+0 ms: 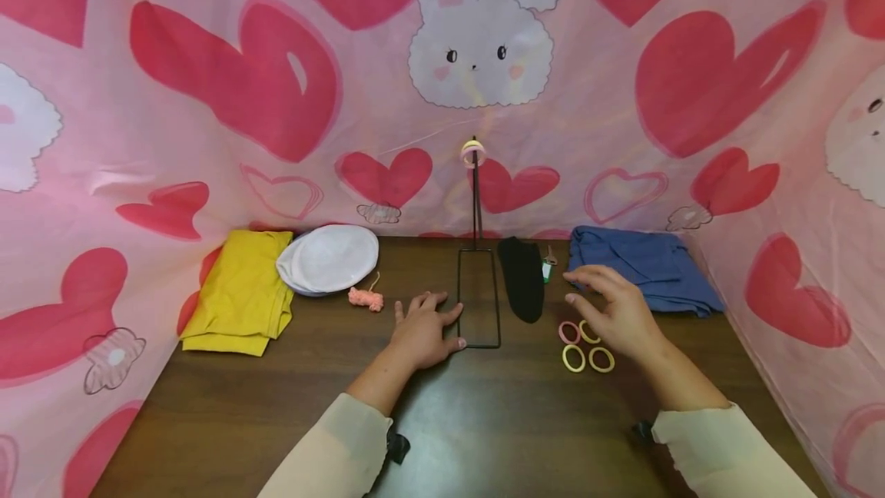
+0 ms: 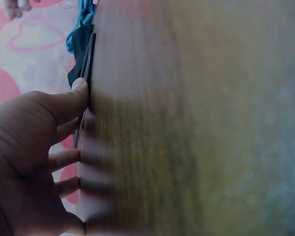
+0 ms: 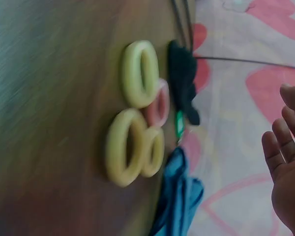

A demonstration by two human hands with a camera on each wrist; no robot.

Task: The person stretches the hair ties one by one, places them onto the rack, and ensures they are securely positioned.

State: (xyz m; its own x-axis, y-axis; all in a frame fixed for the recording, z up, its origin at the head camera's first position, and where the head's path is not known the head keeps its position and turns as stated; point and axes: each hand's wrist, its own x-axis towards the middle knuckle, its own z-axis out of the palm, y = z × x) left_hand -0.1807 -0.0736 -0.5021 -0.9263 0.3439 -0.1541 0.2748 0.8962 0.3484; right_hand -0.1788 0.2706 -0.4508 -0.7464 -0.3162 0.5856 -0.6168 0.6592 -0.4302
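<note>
We note the black wire stand (image 1: pixel 478 297) at mid-desk, its flat rectangular base lying on the wood and its thin post rising to carry one pale yellow band (image 1: pixel 473 153) at the top; we take it as our landmark.

Left hand (image 1: pixel 423 333) lies palm-down on the desk (image 1: pixel 484 436) just left of the stand's base, fingers spread and straight, thumb tip touching the near left corner of the frame; the left wrist view shows the thumb (image 2: pixel 74 101) pressed against the wire; we judge the hand steadies the base so the stand does not slide or tip. It grasps nothing.

Right hand (image 1: pixel 618 312) hovers to the right of the stand, above the cluster of hair bands (image 1: pixel 585 344), three yellow and one pink, lying flat and touching one another; fingers loosely extended, grip relaxed and holding nothing; the right wrist view shows the fingers (image 3: pixel 285 147) clear of the bands.

Black sock (image 1: pixel 522 277) lies just right of the stand's base; folded blue cloth (image 1: pixel 643 267) farther right; left of the stand a pink yarn scrap (image 1: pixel 366 298), a white cap (image 1: pixel 329 258) and a folded yellow cloth (image 1: pixel 242 290); a pink heart-printed cloth backdrop stands behind the stand.
</note>
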